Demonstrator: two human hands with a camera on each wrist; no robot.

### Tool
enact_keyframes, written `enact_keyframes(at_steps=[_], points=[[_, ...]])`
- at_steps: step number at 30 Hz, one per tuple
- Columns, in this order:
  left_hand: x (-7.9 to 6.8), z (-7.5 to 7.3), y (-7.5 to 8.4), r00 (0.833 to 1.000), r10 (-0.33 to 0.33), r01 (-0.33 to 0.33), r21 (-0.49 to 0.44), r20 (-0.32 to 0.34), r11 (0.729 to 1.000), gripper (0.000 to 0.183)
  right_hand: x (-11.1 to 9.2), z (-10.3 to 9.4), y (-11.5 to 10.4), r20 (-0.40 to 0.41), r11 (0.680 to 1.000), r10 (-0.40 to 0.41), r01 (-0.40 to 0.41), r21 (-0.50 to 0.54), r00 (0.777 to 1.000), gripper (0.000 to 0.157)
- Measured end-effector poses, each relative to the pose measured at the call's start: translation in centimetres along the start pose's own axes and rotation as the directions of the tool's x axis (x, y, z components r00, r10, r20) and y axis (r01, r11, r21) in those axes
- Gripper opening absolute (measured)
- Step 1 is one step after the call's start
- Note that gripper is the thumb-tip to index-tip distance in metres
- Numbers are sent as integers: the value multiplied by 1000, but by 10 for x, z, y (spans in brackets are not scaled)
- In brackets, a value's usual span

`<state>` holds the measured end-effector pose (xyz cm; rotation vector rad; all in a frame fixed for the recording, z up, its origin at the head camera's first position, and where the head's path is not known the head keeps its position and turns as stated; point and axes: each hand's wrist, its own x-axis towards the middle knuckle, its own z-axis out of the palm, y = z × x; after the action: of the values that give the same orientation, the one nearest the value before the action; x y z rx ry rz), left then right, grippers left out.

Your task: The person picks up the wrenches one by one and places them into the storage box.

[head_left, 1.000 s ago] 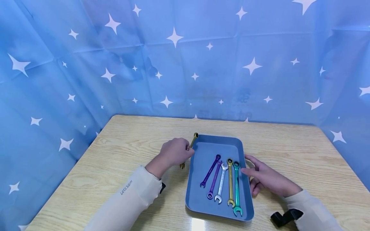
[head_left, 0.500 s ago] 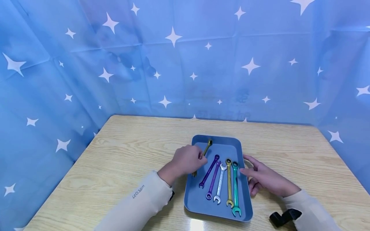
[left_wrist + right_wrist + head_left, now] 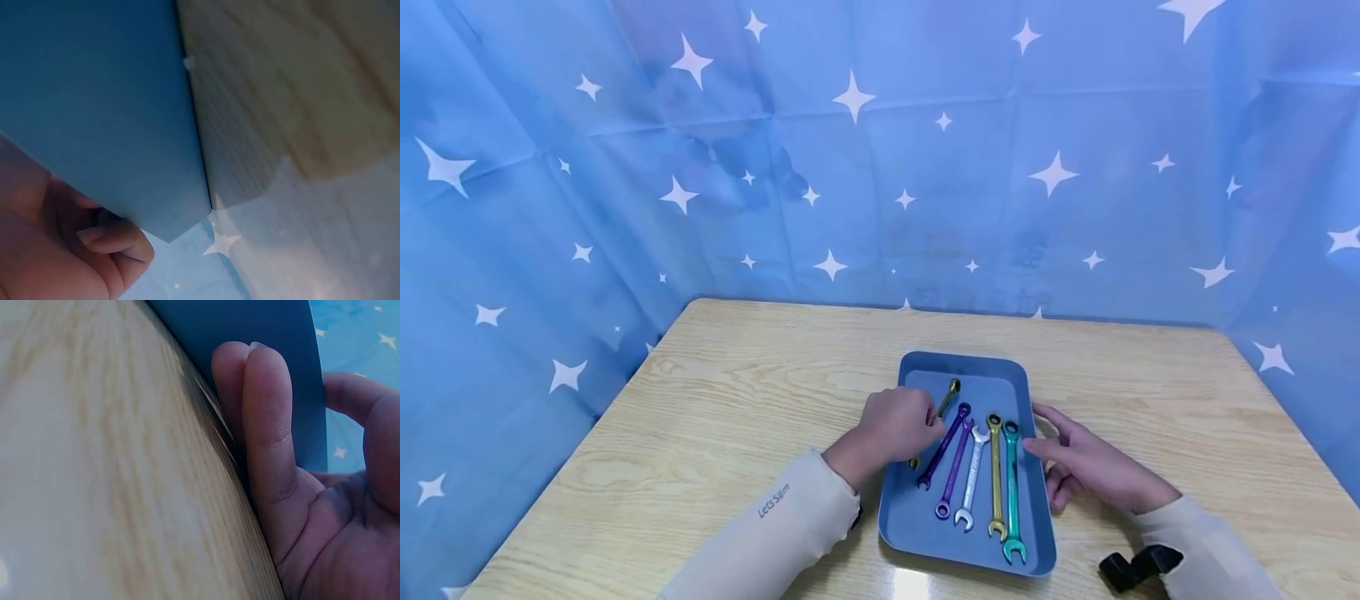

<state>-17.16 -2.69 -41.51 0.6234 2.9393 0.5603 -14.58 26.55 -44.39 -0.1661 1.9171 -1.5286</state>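
My left hand (image 3: 898,425) is over the left side of a blue-grey tray (image 3: 966,560), its curled fingers gripping a dark gold wrench (image 3: 950,395). The wrench's ends show on either side of the fist; its middle is hidden. Two purple wrenches (image 3: 956,471), a silver wrench (image 3: 973,479), a lighter gold wrench (image 3: 996,475) and a green wrench (image 3: 1012,492) lie side by side in the tray. My right hand (image 3: 1093,462) holds the tray's right wall, thumb over the rim. In the right wrist view, fingers (image 3: 269,419) press against the outer wall.
The tray stands on a pale wooden table (image 3: 760,375). Behind and to the left hangs a blue cloth (image 3: 880,192) with white stars. A black strap (image 3: 1142,567) sits on the right wrist.
My left hand has moved right, carrying the dark gold wrench from beyond the tray's left edge over and down into it, beside the purple ones. The right hand stays at the tray's wall.
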Motion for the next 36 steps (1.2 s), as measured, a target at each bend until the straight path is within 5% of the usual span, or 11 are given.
enact_keyframes(at_steps=[15, 28, 36], points=[[4, 4, 2, 994, -18, 4, 125, 109, 992, 55, 1, 1, 0, -7, 1000, -4, 4, 5, 1000, 83], [3, -1, 4, 975, 24, -83, 260, 221, 962, 52, -1, 4, -3, 16, 1000, -13, 13, 24, 1000, 83], [3, -4, 3, 978, 35, -87, 248, 208, 965, 48, 1, 4, -4, 11, 999, -3, 2, 34, 1000, 83]])
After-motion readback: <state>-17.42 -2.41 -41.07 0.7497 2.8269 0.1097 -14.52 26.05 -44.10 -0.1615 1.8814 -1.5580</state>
